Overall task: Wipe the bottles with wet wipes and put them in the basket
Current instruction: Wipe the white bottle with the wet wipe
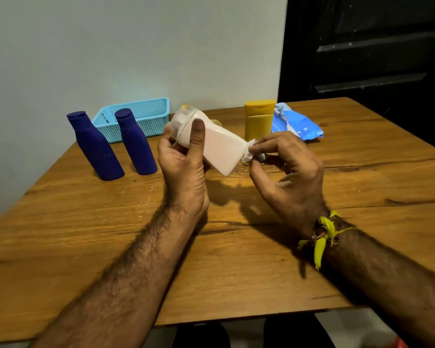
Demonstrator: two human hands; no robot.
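above the table (236,272), left hand (183,169) grips the tilted white bottle (219,149) near its cap, right hand (286,172) pinching a wet wipe (249,153), seemingly touching its base, 2 blue bottles (116,144) well apart.

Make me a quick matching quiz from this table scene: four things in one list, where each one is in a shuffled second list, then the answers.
Things:
1. white bottle
2. basket
3. wet wipe
4. yellow bottle

Places:
A. pinched in the right hand
B. standing beside the blue wipes pack
C. held tilted in the left hand
D. behind the two dark blue bottles

Pairs: 1-C, 2-D, 3-A, 4-B
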